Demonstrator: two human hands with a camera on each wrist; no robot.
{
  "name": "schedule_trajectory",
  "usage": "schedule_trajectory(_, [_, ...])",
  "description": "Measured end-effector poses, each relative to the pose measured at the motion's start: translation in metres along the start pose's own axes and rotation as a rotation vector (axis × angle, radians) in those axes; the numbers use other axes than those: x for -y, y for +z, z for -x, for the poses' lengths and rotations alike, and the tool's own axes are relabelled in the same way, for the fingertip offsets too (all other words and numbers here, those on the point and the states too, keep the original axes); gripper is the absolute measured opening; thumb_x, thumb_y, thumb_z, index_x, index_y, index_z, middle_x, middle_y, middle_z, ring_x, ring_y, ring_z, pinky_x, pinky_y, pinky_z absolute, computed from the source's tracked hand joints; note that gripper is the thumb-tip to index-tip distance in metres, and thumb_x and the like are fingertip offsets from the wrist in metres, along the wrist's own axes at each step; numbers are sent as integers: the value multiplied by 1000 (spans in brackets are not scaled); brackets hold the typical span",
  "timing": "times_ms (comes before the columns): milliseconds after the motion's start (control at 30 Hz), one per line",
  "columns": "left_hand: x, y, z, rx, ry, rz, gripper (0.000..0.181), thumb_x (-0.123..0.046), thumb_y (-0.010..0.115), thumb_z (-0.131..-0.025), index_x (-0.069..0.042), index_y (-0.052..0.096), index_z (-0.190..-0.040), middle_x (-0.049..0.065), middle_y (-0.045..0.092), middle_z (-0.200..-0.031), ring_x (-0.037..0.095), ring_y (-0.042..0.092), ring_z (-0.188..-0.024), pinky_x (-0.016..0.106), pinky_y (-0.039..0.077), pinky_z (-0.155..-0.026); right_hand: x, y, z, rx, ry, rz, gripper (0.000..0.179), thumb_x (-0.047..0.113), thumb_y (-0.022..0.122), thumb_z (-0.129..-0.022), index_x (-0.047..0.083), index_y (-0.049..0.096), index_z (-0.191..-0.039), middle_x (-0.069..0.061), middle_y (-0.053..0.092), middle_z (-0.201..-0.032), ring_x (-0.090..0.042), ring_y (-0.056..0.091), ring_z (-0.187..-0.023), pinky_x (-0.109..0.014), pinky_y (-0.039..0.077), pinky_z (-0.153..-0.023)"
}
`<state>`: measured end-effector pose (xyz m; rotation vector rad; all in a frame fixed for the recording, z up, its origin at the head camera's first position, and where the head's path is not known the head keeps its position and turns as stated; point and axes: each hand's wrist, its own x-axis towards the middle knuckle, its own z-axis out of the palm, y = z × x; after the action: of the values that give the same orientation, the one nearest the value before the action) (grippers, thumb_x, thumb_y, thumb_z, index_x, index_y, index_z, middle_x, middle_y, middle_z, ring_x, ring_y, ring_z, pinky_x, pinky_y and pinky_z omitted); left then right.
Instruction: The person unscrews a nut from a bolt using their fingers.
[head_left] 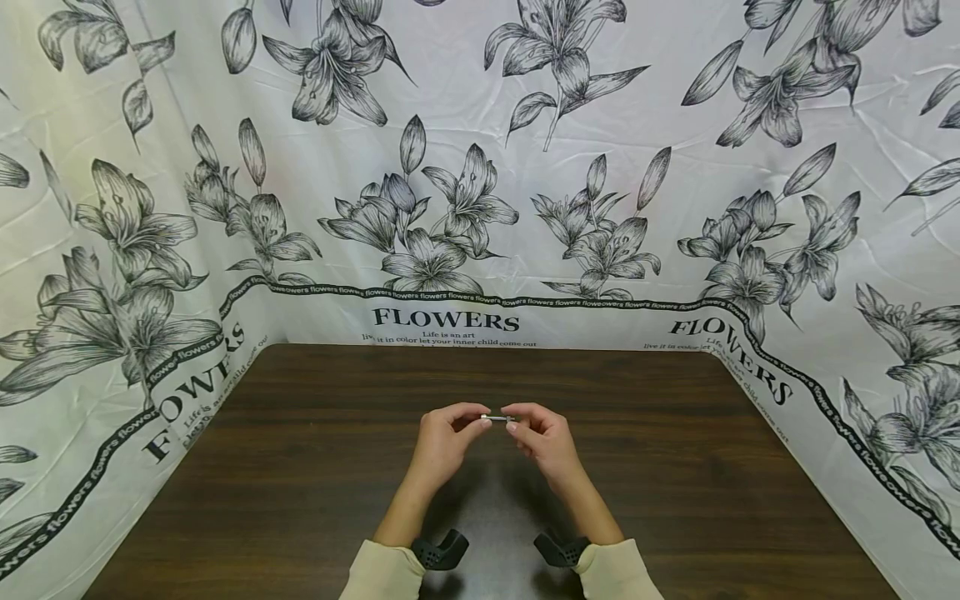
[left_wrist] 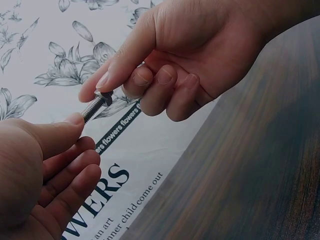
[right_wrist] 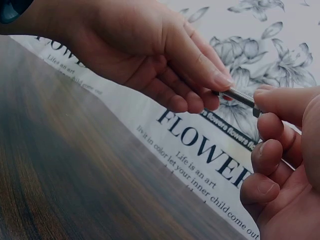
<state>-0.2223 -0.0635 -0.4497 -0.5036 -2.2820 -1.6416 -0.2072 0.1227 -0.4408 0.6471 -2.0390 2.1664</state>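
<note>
"Bolt (head_left: 497,418) pinched at both ends, crosswise in midair, just below the centre of the head view: a person's bare hands hold the slim, threaded metal piece above the counter (head_left: 285,467)."

"How do the hands stand?"

"Left hand (head_left: 442,443), left of centre, nips one end between thumb and forefinger, closed down to the thickness of the shaft. Right hand (head_left: 552,446), right of centre, does likewise at the other end, beside a dark collar (left_wrist: 106,98). Nut or bolt head? The pictures leave that unclear. The remaining fingers of both curl loosely."

"And the step in hand?"

"By the look of the grip, a turning step, one side steadying while the other works the collar; whether on or off cannot be told. A next move would likely call for a firm left pinch, the shaft kept in line, and small twists from the right fingertips. A slack grip could drop it."

"The setting?"

"Dark wood grain across the lower half of the frame, with a paler sheen at bottom centre. White cloth (head_left: 525,183) printed with black lilies rises behind and at both sides, 'FLOWERS' lettered above the far edge. Pale sleeves (head_left: 386,571) and black wrist devices (head_left: 442,552) appear at bottom centre."
</note>
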Motion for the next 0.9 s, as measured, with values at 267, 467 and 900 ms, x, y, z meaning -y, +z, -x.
schedule_trajectory(267, [0, 0, 0, -2, -7, -16, 10, -12, 76, -84, -9, 75, -94, -5, 69, -81, 12, 64, -72, 27, 53, -66, 3, 2, -1, -3, 39, 43, 27, -3, 61, -93, -11, 59, -119, -5, 47, -63, -10, 45, -54, -23, 40, -51])
schedule_trajectory(467, [1, 0, 0, -3, -3, -4, 10, -10, 77, -83, -10, 75, -93, -4, 69, -80, 12, 64, -72, 28, 54, -67, 3, 5, -1, -37, 114, 114, 18, 3, 61, -95, -12, 64, -104, -6, 50, -65, -12, 46, -54, -21, 41, -52])
schedule_trajectory(900, [-2, 0, 0, 5, 5, -21, 9, -9, 76, -84, -10, 75, -93, -5, 69, -81, 12, 64, -72, 27, 53, -67, -1, 3, -1, -41, 110, 104, 18, 1, 61, -94, -16, 62, -98, -4, 50, -63, -11, 46, -53, -21, 41, -51])
